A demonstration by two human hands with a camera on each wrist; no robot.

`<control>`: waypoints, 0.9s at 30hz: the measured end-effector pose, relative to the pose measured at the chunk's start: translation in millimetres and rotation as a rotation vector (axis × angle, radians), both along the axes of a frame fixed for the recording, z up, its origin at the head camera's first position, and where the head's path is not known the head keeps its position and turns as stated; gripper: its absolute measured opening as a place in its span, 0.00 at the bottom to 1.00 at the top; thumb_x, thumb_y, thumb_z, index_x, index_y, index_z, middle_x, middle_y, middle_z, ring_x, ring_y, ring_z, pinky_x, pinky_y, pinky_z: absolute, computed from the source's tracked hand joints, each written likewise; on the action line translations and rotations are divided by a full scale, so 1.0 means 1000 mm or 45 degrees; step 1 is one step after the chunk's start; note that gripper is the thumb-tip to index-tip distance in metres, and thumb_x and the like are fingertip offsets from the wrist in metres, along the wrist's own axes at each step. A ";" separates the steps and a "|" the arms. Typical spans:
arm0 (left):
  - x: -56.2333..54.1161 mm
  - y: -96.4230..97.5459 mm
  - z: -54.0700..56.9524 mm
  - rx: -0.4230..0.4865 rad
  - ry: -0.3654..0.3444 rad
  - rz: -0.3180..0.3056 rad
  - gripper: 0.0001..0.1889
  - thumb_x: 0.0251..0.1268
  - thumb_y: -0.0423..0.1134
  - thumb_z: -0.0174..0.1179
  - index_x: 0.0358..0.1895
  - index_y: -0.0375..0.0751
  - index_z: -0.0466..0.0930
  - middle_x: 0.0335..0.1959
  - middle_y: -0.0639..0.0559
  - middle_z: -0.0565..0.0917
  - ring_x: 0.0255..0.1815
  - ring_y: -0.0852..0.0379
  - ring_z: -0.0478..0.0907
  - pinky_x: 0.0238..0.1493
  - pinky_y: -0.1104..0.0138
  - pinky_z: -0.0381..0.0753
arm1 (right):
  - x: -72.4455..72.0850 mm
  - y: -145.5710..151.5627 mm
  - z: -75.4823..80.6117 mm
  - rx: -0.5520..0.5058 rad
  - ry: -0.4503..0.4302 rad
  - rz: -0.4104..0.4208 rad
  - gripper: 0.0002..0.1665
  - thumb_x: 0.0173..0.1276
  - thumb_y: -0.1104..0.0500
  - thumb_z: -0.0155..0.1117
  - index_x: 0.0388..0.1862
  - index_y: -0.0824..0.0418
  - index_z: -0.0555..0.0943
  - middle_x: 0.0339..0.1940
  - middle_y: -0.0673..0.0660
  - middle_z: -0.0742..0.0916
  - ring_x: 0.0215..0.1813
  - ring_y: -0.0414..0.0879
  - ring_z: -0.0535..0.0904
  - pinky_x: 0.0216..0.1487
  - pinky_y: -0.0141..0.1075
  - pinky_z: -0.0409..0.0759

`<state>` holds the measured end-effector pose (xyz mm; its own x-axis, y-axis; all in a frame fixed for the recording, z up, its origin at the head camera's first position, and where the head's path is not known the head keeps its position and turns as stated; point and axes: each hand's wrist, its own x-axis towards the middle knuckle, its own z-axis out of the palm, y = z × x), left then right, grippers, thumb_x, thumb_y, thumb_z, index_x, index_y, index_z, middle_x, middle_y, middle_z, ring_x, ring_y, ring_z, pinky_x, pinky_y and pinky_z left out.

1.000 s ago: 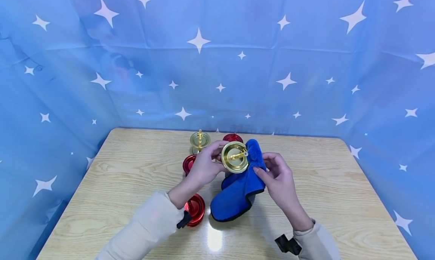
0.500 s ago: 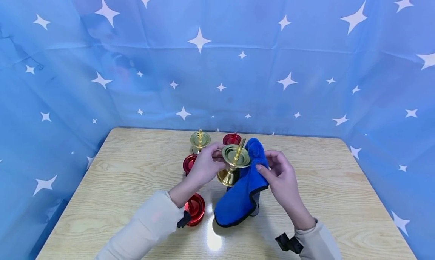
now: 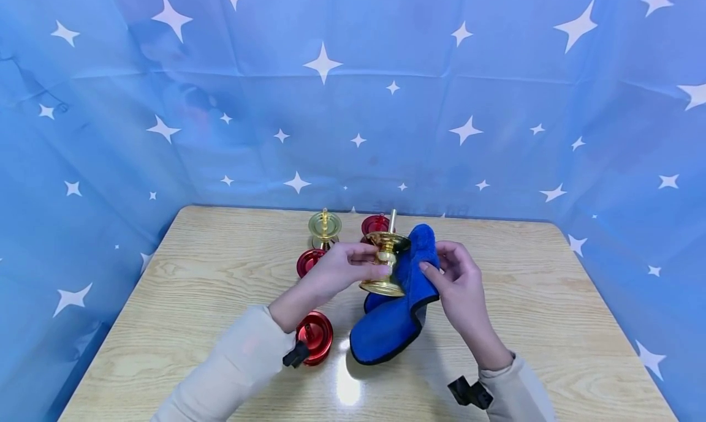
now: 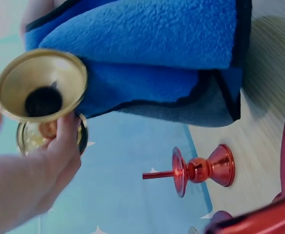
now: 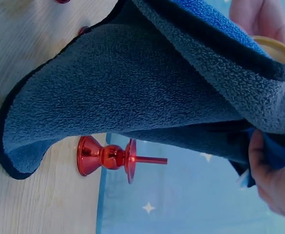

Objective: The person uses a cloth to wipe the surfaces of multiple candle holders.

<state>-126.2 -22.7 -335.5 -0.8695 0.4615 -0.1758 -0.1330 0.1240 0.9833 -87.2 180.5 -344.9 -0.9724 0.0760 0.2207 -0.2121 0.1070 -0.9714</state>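
Above the middle of the table, my left hand (image 3: 344,266) grips a shiny gold candle holder (image 3: 388,287) round its stem. Its dish with the thin upright post is on top, and it leans slightly. From the left wrist view, the hollow underside of its base (image 4: 69,73) shows. Thumb and fingers of my right hand (image 3: 460,287) pinch a blue cloth (image 3: 386,336) with dark edging and a grey reverse side (image 5: 108,83). The cloth hangs in folds against the holder's right side; the fingers behind it are partly hidden.
Red candle holders stand at the front left (image 3: 315,339), behind my left wrist (image 3: 309,261) and at the back (image 3: 376,224). Another gold candle holder (image 3: 324,225) stands at the back left. A starred blue curtain (image 3: 353,103) borders the wooden table (image 3: 551,324).
The gold holder has turned from its dish facing the head camera to nearly upright, its stem and base now showing. The cloth and right hand have shifted slightly right.
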 end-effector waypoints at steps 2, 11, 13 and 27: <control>0.000 -0.002 0.002 -0.013 -0.018 -0.071 0.31 0.53 0.36 0.66 0.61 0.31 0.67 0.48 0.44 0.78 0.47 0.54 0.76 0.47 0.64 0.77 | 0.000 0.000 0.001 0.000 -0.014 -0.001 0.16 0.61 0.73 0.58 0.48 0.71 0.69 0.41 0.55 0.78 0.43 0.42 0.77 0.38 0.28 0.78; 0.001 0.000 0.000 0.035 -0.063 -0.016 0.34 0.48 0.33 0.69 0.62 0.33 0.66 0.51 0.44 0.77 0.51 0.52 0.74 0.51 0.63 0.75 | 0.000 0.009 0.004 0.055 0.022 -0.022 0.15 0.60 0.73 0.59 0.47 0.71 0.71 0.39 0.52 0.79 0.40 0.41 0.77 0.37 0.27 0.77; 0.000 0.000 0.000 0.060 -0.081 0.035 0.34 0.48 0.34 0.69 0.62 0.33 0.66 0.50 0.43 0.77 0.50 0.52 0.75 0.51 0.62 0.74 | 0.001 0.012 0.003 0.095 0.040 -0.026 0.15 0.60 0.73 0.59 0.46 0.70 0.71 0.38 0.50 0.80 0.39 0.40 0.77 0.36 0.27 0.77; 0.008 0.006 0.001 -0.165 0.111 0.044 0.36 0.43 0.37 0.72 0.61 0.37 0.69 0.41 0.49 0.80 0.44 0.55 0.76 0.38 0.66 0.78 | 0.003 0.010 -0.017 0.256 0.076 0.180 0.15 0.58 0.73 0.61 0.45 0.68 0.74 0.36 0.56 0.81 0.37 0.43 0.77 0.32 0.31 0.78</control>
